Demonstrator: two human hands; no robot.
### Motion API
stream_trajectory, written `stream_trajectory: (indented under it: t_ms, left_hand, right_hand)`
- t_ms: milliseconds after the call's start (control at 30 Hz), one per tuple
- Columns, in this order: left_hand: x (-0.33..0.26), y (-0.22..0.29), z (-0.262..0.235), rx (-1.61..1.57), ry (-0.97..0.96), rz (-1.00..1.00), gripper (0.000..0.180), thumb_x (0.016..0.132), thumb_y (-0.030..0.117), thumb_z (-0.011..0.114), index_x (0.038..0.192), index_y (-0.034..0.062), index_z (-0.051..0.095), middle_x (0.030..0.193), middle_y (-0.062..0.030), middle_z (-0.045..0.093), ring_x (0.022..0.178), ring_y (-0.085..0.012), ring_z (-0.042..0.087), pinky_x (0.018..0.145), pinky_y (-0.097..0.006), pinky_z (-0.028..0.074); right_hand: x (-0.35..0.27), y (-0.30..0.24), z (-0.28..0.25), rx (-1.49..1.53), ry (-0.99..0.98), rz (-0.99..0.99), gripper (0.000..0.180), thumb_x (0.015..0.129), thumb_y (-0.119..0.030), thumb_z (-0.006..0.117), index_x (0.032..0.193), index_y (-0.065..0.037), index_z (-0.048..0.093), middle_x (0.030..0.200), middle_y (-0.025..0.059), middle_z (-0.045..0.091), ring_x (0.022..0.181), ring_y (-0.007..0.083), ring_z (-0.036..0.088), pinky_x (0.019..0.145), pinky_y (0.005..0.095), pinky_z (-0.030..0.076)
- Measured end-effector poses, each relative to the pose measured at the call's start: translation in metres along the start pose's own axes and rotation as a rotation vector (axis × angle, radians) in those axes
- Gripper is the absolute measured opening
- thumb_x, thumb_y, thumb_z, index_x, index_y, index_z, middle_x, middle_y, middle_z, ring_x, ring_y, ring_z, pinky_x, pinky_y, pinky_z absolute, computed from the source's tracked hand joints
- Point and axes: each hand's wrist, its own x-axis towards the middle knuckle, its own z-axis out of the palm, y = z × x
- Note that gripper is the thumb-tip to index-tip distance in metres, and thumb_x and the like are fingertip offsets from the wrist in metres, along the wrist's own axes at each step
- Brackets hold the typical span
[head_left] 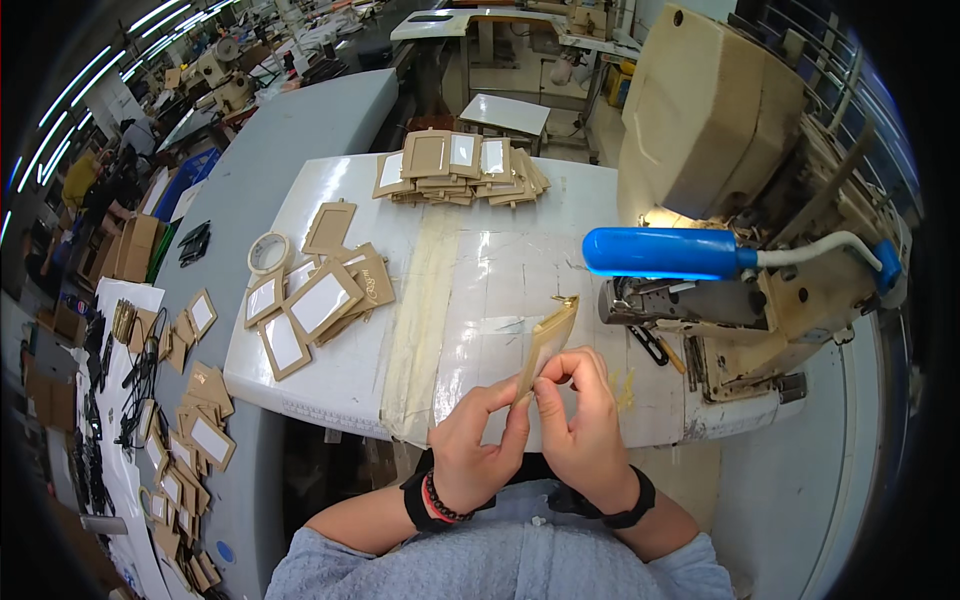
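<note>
A loose cluster of tan card frames lies at the left of the white surface. Near its front edge the left hand and right hand both pinch the lower end of a tan card piece, each grip closed on it; the piece rises edge-on above the fingertips, left of the sewing machine

One tape roll, one sewing machine, one blue lamp, two piles of tan frames.
</note>
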Motion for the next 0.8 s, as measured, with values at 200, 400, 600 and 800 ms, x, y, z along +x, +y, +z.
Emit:
stream_trajectory:
  t_ms: [200,400,600,800]
  left_hand:
    - [0.000,0.002,0.001,0.042,0.024,0.022,0.022,0.085,-0.007,0.068,0.106,-0.0069,0.064,0.095,-0.0146,0.070,0.087,-0.0164,0.069,0.080,-0.028,0.057]
    - [0.002,0.002,0.003,0.058,0.005,0.050,0.022,0.083,-0.008,0.068,0.105,-0.0062,0.064,0.094,-0.0148,0.070,0.084,-0.0177,0.070,0.079,-0.028,0.057]
    - [0.006,0.006,0.004,0.081,-0.001,0.062,0.021,0.082,-0.007,0.069,0.102,-0.0067,0.064,0.091,-0.0145,0.069,0.083,-0.0165,0.069,0.078,-0.027,0.057]
    - [0.001,-0.001,0.006,-0.116,0.006,-0.143,0.020,0.086,-0.005,0.067,0.105,-0.0076,0.060,0.090,-0.0119,0.069,0.084,-0.0131,0.068,0.081,-0.025,0.054]
  right_hand:
    - [-0.007,0.001,0.008,0.247,0.093,0.147,0.013,0.089,0.000,0.062,0.094,-0.003,0.051,0.087,0.0067,0.061,0.078,0.0179,0.056,0.072,0.0303,0.043]
    - [-0.008,0.018,0.014,0.348,0.099,0.129,0.024,0.089,0.005,0.060,0.105,-0.004,0.045,0.088,0.0045,0.059,0.079,0.0105,0.053,0.072,0.0256,0.042]
    - [-0.001,0.007,0.021,0.671,0.319,0.206,0.018,0.096,0.004,0.053,0.108,-0.003,0.041,0.097,0.0050,0.053,0.088,0.0083,0.051,0.077,0.0212,0.042]
    - [0.005,0.016,0.007,0.760,0.370,0.298,0.017,0.100,-0.005,0.053,0.116,-0.001,0.051,0.093,0.0013,0.059,0.086,0.0057,0.053,0.077,0.0216,0.044]
